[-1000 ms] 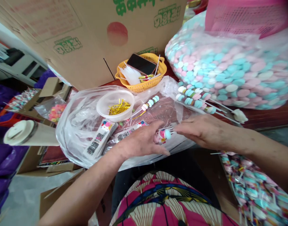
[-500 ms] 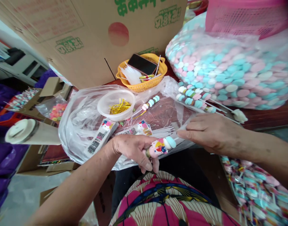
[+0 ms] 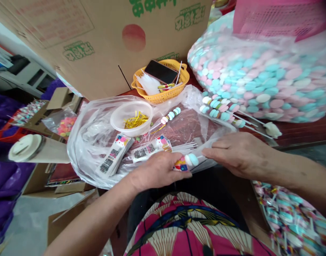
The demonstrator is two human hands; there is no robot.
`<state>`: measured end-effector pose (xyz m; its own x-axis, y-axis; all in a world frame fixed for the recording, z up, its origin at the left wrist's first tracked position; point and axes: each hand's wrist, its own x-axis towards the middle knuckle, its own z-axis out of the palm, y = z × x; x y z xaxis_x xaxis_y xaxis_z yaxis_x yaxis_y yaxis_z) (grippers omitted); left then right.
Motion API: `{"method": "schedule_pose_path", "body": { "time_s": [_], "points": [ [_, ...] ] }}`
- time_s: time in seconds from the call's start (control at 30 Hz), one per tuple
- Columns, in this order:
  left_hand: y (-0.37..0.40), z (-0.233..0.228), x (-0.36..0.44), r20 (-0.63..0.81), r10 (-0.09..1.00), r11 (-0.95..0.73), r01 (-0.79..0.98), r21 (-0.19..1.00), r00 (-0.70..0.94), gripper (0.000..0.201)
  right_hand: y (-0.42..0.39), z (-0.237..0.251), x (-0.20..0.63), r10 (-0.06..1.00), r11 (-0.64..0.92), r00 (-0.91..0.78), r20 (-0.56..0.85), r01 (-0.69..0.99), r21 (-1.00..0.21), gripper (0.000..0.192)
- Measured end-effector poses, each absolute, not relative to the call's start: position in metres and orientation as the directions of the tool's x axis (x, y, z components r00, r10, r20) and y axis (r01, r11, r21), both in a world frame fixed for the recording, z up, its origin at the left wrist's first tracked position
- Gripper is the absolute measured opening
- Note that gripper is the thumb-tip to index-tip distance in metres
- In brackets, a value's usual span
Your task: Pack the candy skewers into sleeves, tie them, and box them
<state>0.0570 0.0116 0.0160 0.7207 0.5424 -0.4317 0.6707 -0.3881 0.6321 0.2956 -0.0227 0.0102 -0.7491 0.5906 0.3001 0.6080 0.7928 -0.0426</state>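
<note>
My left hand [image 3: 155,171] grips a candy skewer [image 3: 186,161] in a printed pink wrapper, with a white and a blue disc showing at its tip. My right hand [image 3: 237,153] holds the skewer's stick end right beside it, fingers closed on the thin clear sleeve. Both hands are at the near edge of a clear plastic sheet [image 3: 88,142] on the table. Printed wrapper stacks [image 3: 113,156] lie just left of my left hand. A white bowl of gold twist ties [image 3: 131,118] sits behind them.
A big clear bag of pink, blue and white candy discs [image 3: 261,78] fills the right. Loose skewers [image 3: 221,110] lie in front of it. A yellow basket [image 3: 163,94] holds a phone [image 3: 161,72]. A large cardboard box [image 3: 99,42] stands behind. Finished wrapped skewers [image 3: 291,217] pile at lower right.
My left hand rolled over, from fingers curled under the wrapped skewer to palm down on it, and shifted slightly right and up. The right hand stayed on the stick end.
</note>
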Motion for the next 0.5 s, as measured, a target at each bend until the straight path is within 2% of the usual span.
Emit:
{"method": "schedule_pose_path", "body": {
  "time_s": [0.03,0.07,0.1,0.17,0.23,0.33,0.5],
  "points": [
    [0.017,0.015,0.053,-0.476,0.409,-0.252,0.598,0.761,0.779,0.029,-0.023,0.012,0.296,0.563,0.811,-0.764,0.316,0.584,-0.035,0.023],
    [0.022,0.014,0.049,-0.502,0.277,-0.093,0.543,0.834,0.819,0.036,-0.023,0.013,0.296,0.536,0.828,-0.777,0.328,0.561,-0.025,0.023],
    [0.025,0.012,0.046,-0.520,0.171,0.053,0.520,0.853,0.837,0.042,-0.023,0.015,0.296,0.518,0.838,-0.787,0.335,0.545,-0.015,0.023],
    [0.030,0.011,0.044,-0.550,0.075,0.211,0.526,0.824,0.832,0.051,-0.024,0.017,0.295,0.510,0.841,-0.793,0.332,0.542,0.003,0.022],
    [0.030,0.009,0.046,-0.567,0.106,0.235,0.534,0.812,0.817,0.053,-0.024,0.017,0.294,0.505,0.842,-0.794,0.338,0.540,0.010,0.023],
    [0.027,0.008,0.051,-0.556,0.228,0.197,0.521,0.830,0.799,0.045,-0.023,0.014,0.293,0.495,0.847,-0.790,0.362,0.531,0.000,0.022],
    [0.024,0.006,0.061,-0.417,0.397,-0.026,0.464,0.885,0.818,0.035,-0.023,0.009,0.283,0.532,0.842,-0.795,0.292,0.532,-0.086,0.023]
  ]
}}
